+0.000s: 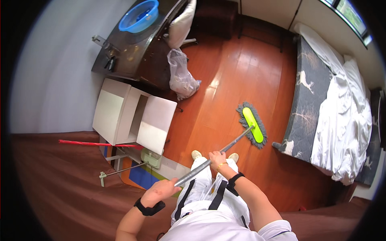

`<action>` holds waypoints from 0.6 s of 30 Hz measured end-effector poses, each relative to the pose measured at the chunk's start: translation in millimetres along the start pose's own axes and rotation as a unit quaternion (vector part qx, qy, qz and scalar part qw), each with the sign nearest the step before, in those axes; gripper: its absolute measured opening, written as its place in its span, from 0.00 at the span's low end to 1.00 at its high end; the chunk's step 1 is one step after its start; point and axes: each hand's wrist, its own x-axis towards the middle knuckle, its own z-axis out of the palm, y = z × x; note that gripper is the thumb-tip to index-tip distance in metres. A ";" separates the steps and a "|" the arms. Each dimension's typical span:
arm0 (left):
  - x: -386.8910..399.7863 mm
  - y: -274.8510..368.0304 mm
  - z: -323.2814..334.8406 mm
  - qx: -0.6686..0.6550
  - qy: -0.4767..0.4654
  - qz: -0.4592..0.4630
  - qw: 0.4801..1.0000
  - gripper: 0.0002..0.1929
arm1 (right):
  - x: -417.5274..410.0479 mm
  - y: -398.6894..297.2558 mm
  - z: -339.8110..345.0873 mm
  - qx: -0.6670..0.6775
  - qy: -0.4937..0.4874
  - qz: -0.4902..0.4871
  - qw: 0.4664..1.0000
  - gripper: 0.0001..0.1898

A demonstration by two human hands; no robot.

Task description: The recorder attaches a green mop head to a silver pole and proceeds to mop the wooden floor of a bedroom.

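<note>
A dust mop with a bright green plate and grey fringe (253, 125) lies flat on the reddish wooden floor (241, 81), ahead of my feet and to their right. Its metal pole (193, 173) slants back towards me at the lower left. My left hand (161, 190) holds the upper end of the pole. Further down, my right hand (217, 159) is closed around the pole, with a gold-coloured bracelet on the wrist. Both forearms wear black bands.
On the right stands a bed with a grey patterned side (309, 111) and white bedding (343, 120). At left are a white cabinet (110, 114), a dark desk (129, 63) with a blue basin (139, 16), a filled plastic bag (182, 78), a white chair (181, 25) and a red pole (87, 142).
</note>
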 end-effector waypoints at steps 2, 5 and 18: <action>-0.1 -11.2 1.3 0.005 0.023 0.021 1.000 0.18 | 5.5 -1.0 -0.9 -0.001 -0.016 0.021 1.000 0.14; -3.4 -24.0 -6.2 0.003 0.047 0.052 0.998 0.20 | 10.8 -13.2 -0.6 -0.045 -0.030 0.036 0.998 0.11; -11.9 -132.4 -61.4 0.040 0.099 0.143 0.984 0.13 | 67.6 -128.5 -14.4 -0.127 -0.155 0.031 0.979 0.13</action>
